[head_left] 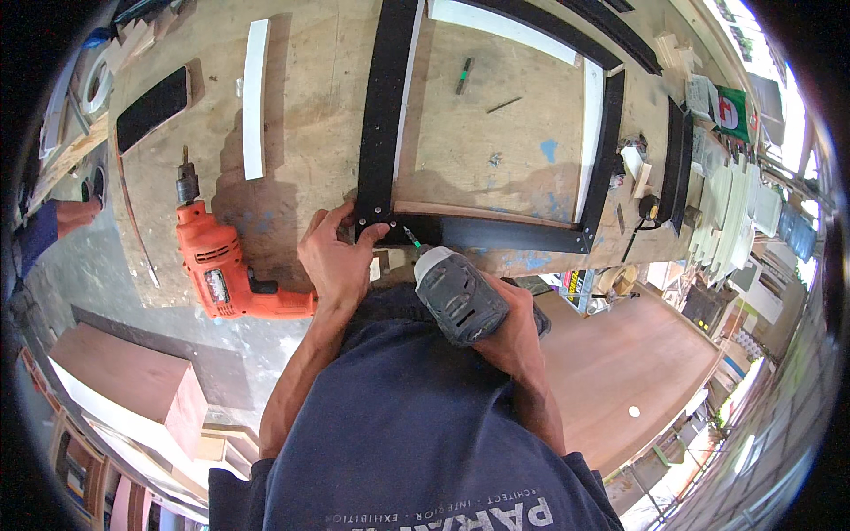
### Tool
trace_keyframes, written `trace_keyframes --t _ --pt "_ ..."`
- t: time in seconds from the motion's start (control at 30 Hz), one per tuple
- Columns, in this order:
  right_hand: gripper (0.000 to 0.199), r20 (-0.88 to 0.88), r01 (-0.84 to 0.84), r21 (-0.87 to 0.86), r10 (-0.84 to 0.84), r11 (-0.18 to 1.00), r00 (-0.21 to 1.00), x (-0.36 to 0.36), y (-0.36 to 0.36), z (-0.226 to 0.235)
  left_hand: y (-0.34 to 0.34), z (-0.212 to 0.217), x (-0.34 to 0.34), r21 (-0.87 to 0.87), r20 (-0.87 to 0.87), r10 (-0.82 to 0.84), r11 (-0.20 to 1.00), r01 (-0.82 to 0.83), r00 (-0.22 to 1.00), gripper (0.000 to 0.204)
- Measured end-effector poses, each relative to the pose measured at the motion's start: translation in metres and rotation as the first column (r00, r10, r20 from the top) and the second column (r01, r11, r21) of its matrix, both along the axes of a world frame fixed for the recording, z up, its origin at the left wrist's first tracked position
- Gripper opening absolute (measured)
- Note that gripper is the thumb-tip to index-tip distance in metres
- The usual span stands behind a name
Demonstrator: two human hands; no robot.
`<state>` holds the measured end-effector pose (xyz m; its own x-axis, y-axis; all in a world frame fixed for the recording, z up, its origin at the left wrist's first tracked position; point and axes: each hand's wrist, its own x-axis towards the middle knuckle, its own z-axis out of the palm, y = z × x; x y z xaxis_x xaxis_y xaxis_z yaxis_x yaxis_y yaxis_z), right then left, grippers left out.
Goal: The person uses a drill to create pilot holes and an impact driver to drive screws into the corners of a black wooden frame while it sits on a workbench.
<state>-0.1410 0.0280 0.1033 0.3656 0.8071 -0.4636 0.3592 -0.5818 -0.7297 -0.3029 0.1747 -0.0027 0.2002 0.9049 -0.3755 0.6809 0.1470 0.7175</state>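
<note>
A black rectangular frame (383, 115) lies on the plywood workbench, with pale strips along its inner edges. My left hand (335, 261) grips its near left corner, thumb on top beside several screw heads. In my right hand (518, 336) is a grey and white cordless screwdriver (465, 299). Its thin bit (412, 237) points at the near black bar, just right of my left thumb. Whether the tip touches a screw I cannot tell.
An orange corded drill (211, 257) lies left of my left hand. Beyond it are a white strip (255, 97) and a black phone (154, 110). Inside the frame lies a dark marker (463, 76). A tape measure (649, 209) sits at the right, near stacked pale strips (724, 217).
</note>
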Motion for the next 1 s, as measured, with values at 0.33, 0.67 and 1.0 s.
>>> trace_keyframes --t 0.33,0.67,1.0 --pt "0.053 0.015 -0.044 -0.030 0.044 0.999 0.999 0.001 0.010 -0.003 0.010 0.002 0.005 -0.092 -0.041 0.015 0.996 -0.019 0.999 0.040" --pt "0.050 -0.008 -0.032 -0.093 0.031 0.995 0.999 0.000 0.023 0.000 0.007 -0.005 0.001 -0.139 0.038 0.048 0.989 -0.043 0.998 0.038" --pt "0.046 0.004 -0.074 -0.166 0.076 0.983 0.997 0.001 0.029 0.000 0.005 -0.009 -0.001 -0.092 0.049 0.021 0.996 -0.017 0.999 0.040"
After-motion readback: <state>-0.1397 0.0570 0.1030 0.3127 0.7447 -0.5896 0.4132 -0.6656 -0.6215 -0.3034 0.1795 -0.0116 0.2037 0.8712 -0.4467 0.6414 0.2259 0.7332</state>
